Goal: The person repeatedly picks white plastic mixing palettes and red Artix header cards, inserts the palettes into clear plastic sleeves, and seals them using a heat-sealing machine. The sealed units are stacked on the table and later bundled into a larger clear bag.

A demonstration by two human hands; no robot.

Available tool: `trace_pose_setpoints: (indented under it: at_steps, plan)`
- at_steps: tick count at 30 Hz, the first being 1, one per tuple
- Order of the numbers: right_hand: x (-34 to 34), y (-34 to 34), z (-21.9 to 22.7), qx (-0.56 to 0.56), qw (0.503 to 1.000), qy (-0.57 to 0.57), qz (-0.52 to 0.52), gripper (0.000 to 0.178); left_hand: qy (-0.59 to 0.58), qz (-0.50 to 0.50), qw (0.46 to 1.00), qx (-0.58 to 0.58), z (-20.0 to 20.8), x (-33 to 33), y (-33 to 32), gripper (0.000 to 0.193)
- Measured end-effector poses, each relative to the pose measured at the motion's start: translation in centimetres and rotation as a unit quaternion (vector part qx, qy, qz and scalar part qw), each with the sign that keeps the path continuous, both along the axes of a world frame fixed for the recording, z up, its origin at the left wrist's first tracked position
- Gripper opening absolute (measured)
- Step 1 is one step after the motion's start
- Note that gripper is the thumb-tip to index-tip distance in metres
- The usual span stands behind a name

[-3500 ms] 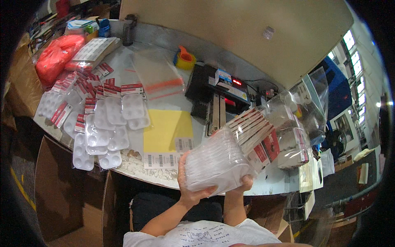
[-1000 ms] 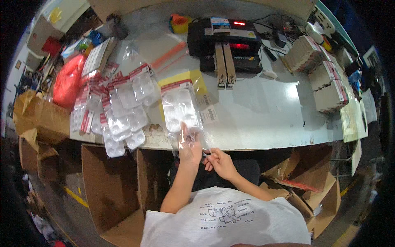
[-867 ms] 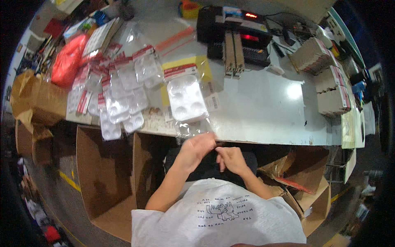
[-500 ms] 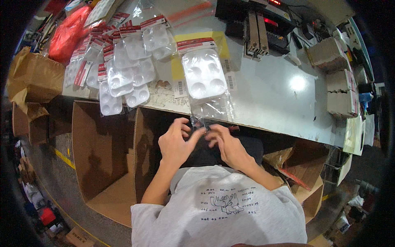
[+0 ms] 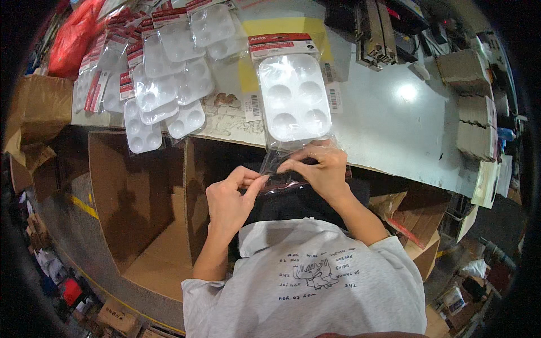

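A white plastic paint palette (image 5: 296,97) with round wells lies at the table's front edge, inside a clear plastic bag (image 5: 275,160) under a red and white header card (image 5: 282,46). The bag's near end hangs over the edge toward my lap. My left hand (image 5: 226,198) pinches the left corner of that end between thumb and fingers. On the other side, my right hand (image 5: 326,172) grips the film just below the palette, thumb and fingertips closed on it. Both hands are clear of the palette itself.
Several bagged palettes (image 5: 155,87) are heaped at the left, some jutting past the edge. A yellow sheet (image 5: 248,70) lies under the bag. A dark machine with metal bars (image 5: 375,34) stands at the back right, near stacked cards (image 5: 476,121). Cardboard boxes (image 5: 135,208) stand below the table.
My hands have moved apart, the right one going up and right onto the bag's film. The bag's lower end is now spread wider between them. The view has shifted slightly.
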State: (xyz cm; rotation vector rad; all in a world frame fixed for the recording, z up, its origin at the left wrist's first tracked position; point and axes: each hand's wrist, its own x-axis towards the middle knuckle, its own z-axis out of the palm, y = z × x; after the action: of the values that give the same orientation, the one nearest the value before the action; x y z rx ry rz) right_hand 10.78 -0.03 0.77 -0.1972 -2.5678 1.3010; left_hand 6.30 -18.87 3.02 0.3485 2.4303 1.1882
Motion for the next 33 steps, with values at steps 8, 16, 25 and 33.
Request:
trace_pose_setpoints:
  at_steps: [8, 16, 25, 33]
  plan:
    - [0.8, -3.3, 0.9, -0.038, 0.995, 0.049, 0.073, 0.019, -0.021, -0.024, 0.999, -0.013, 0.4, -0.4, -0.5, 0.016]
    - [1.9, -3.6, 0.6, -0.044, 0.996, 0.059, 0.051, 0.014, -0.052, -0.018, 0.998, -0.021, 0.9, -0.1, 0.3, 0.020]
    - [7.2, 0.3, -1.1, 0.031, 0.989, -0.011, 0.141, 0.014, -0.088, 0.010, 0.996, -0.001, 0.4, 0.0, 0.5, 0.018]
    - [37.3, 23.9, -4.8, 0.310, 0.698, -0.506, -0.401, 0.023, -0.125, 0.031, 0.986, 0.107, 0.0, -1.6, -2.5, 0.011]
